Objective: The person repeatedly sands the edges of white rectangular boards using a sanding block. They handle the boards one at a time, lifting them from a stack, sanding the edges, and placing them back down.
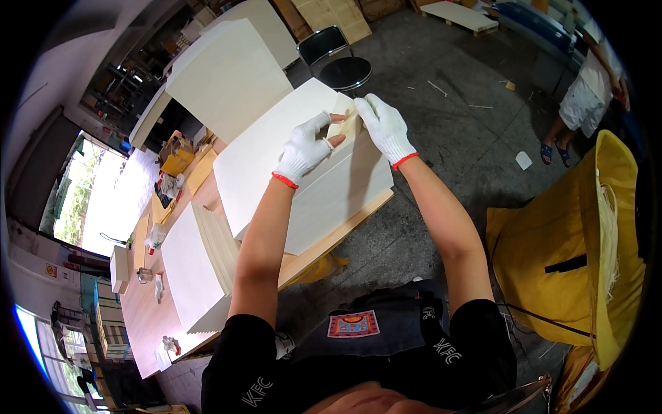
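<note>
A tall stack of large white paper sheets [265, 152] lies on the table in front of me. At its far right corner, a cream-coloured flap of paper [349, 126] stands bent up between my hands. My right hand [381, 124], in a white knit glove with a red cuff, has its fingers closed on the flap's upper edge. My left hand [307, 146] wears a similar glove with the thumb and forefinger tips bare. Those two fingers are apart and point at the flap; whether they touch it is hard to tell.
Another paper stack [200, 269] stands nearer on the wooden table [141, 331], with a taller one [227, 69] behind. A black chair [343, 69] is beyond the corner. At right are a big yellow sack [545, 234] and a person [586, 103] standing.
</note>
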